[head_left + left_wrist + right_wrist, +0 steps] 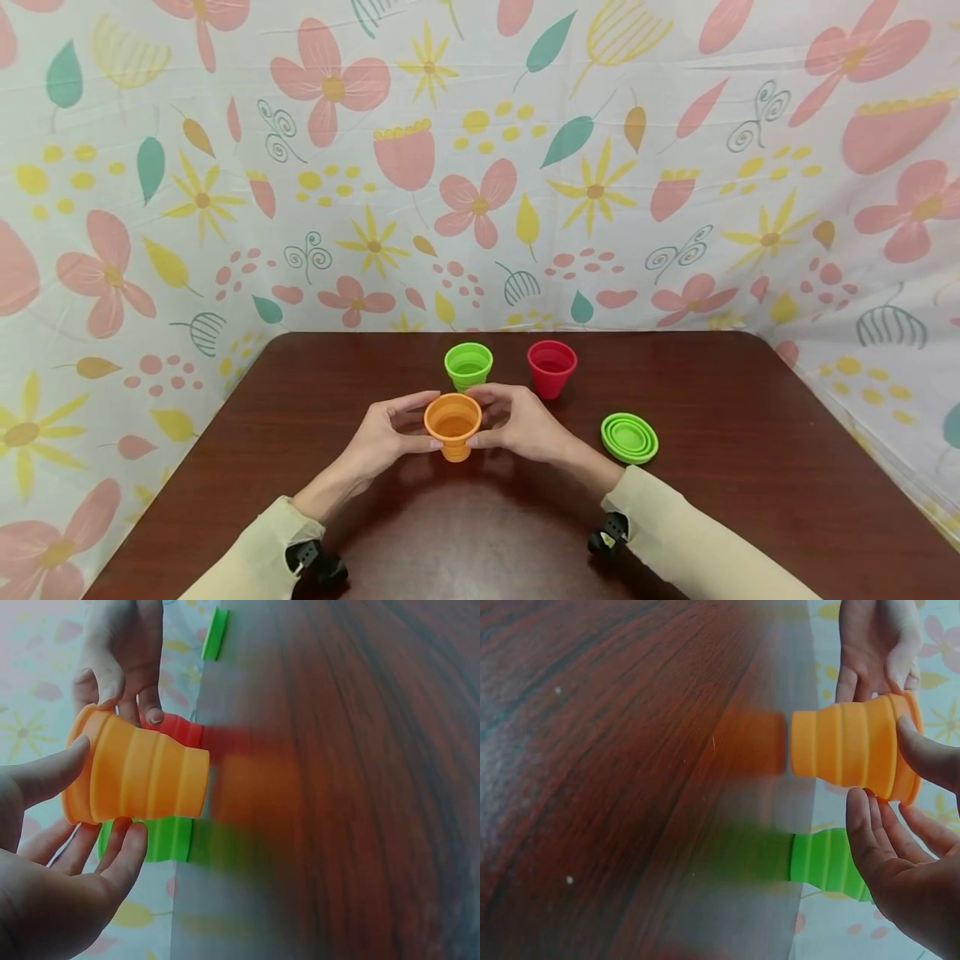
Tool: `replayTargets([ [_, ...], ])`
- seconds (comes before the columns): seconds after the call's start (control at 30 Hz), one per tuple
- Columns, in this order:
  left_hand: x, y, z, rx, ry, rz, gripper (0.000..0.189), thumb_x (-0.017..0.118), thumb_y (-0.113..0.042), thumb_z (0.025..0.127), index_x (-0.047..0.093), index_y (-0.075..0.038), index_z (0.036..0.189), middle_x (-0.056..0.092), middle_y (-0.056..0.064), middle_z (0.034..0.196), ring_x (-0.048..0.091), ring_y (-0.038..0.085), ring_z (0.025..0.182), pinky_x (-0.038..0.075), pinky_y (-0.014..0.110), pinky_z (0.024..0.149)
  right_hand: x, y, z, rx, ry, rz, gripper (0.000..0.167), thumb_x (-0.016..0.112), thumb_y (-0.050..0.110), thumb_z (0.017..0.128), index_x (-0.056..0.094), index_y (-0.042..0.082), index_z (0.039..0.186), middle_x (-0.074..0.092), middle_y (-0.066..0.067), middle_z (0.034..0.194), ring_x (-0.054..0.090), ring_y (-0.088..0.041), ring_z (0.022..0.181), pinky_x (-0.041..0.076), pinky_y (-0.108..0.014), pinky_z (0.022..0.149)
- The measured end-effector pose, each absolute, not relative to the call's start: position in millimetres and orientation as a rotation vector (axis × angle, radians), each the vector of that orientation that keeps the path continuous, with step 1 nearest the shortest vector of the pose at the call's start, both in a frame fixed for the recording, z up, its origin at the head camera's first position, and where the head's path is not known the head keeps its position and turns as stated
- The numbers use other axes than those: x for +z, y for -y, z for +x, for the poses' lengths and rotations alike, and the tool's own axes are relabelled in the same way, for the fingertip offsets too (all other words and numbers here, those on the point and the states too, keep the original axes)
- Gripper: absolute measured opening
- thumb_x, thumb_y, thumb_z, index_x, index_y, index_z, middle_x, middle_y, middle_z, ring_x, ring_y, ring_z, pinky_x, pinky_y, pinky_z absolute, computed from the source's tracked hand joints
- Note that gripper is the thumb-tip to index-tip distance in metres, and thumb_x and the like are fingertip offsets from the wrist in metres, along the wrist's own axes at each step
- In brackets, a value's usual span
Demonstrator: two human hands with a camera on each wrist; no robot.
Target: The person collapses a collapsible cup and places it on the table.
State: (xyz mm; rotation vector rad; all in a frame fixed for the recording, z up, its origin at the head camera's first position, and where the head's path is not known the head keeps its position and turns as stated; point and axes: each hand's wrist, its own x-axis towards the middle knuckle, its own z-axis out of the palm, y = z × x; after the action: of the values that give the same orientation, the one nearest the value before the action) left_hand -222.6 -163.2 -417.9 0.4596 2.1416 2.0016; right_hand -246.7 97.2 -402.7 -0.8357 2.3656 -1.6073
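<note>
An orange collapsible cup (453, 417), stretched to full height with its mouth up, is held between both hands just over the table. My left hand (382, 433) grips its left side, thumb near the rim and fingers round the far side. From the right, my right hand (525, 423) pinches the rim the same way. In the left wrist view the cup's stepped rings (150, 771) show plainly. The right wrist view shows a narrow gap between the cup's base (802, 744) and the tabletop.
Behind the orange cup stands an extended green cup (468, 360), with an extended red cup (552, 367) to its right. A flattened green collapsible cup (629, 438) lies beside the right forearm. The dark wooden table (750, 500) ends at a flowered cloth (480, 200).
</note>
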Motion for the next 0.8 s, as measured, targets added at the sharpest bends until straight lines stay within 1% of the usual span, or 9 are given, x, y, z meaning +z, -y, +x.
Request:
replayTargets([
  [0.17, -416, 157, -221, 2.002, -2.136, 0.473, 0.068, 0.087, -0.001, 0.084, 0.060, -0.001, 0.146, 0.064, 0.019, 0.141, 0.064, 0.040, 0.124, 0.060, 0.034, 0.095, -399, -104, -243, -1.616, -2.376, -0.824, 0.062, 0.091, 0.009, 0.082, 0.066, 0.002, 0.138, 0.073, -0.009, 0.122, 0.070, -0.025, 0.098, 0.063, -0.034, 0.081],
  [0.43, -413, 147, -218, 1.985, -2.109, 0.486, 0.066, 0.086, -0.002, 0.086, 0.061, -0.001, 0.146, 0.067, 0.019, 0.137, 0.067, 0.040, 0.120, 0.060, 0.035, 0.093, -399, -116, -236, -1.615, -2.373, -0.860, 0.060, 0.090, 0.013, 0.084, 0.065, 0.002, 0.138, 0.074, -0.008, 0.120, 0.071, -0.025, 0.100, 0.063, -0.038, 0.086],
  [0.57, -411, 142, -216, 1.976, -2.088, 0.491, 0.064, 0.085, -0.003, 0.087, 0.061, -0.002, 0.146, 0.068, 0.019, 0.135, 0.068, 0.040, 0.117, 0.061, 0.035, 0.093, -399, -123, -232, -1.627, -2.358, -0.862, 0.058, 0.089, 0.013, 0.086, 0.065, 0.001, 0.137, 0.074, -0.010, 0.119, 0.071, -0.027, 0.099, 0.063, -0.035, 0.085],
  [0.67, -411, 138, -216, 1.976, -2.078, 0.503, 0.063, 0.085, -0.004, 0.087, 0.062, -0.003, 0.145, 0.069, 0.019, 0.134, 0.068, 0.041, 0.116, 0.061, 0.035, 0.093, -400, -128, -230, -1.636, -2.358, -0.857, 0.058, 0.089, 0.013, 0.086, 0.065, 0.000, 0.137, 0.074, -0.011, 0.119, 0.071, -0.027, 0.099, 0.063, -0.037, 0.086],
  [0.8, -412, 134, -216, 1.976, -2.070, 0.517, 0.062, 0.085, -0.004, 0.087, 0.062, -0.003, 0.145, 0.069, 0.017, 0.135, 0.067, 0.042, 0.117, 0.061, 0.036, 0.093, -399, -133, -227, -1.640, -2.362, -0.844, 0.057, 0.089, 0.014, 0.086, 0.066, 0.000, 0.136, 0.074, -0.010, 0.118, 0.071, -0.026, 0.100, 0.063, -0.042, 0.088],
])
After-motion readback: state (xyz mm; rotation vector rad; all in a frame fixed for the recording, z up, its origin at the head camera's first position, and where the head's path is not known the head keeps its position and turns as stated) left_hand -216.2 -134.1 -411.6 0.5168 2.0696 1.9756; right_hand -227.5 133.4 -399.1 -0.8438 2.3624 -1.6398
